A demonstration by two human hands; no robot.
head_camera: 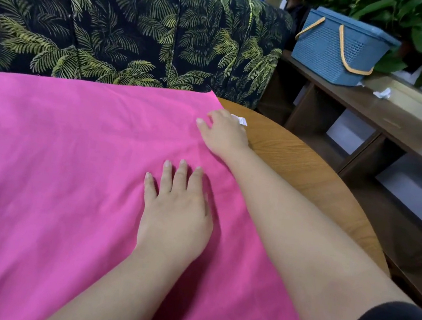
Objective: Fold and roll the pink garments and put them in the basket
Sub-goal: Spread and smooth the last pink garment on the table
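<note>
- pink garment (72, 170) spread flat, covering the table (296, 164) up to its right edge
- left hand (176, 208) flat on it, fingers splayed — holding nothing
- right hand (223, 132) open at garment's far-right corner, by a white tag (240, 120)
- blue basket (340, 51) on the shelf (394, 112), well apart

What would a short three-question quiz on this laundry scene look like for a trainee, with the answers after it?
1. True or false: the pink garment is already rolled up.
2. Where does the blue basket stand? A. on the round table B. on the wooden shelf unit C. on the sofa
3. Fill in: the left hand lies ____ on the garment, fingers spread.

Key:
1. False. It lies spread out on the round wooden table.
2. B. It stands on the wooden shelf unit to the right, with its lid shut.
3. Flat. The right hand rests at the garment's far right edge, beside a white tag.
</note>
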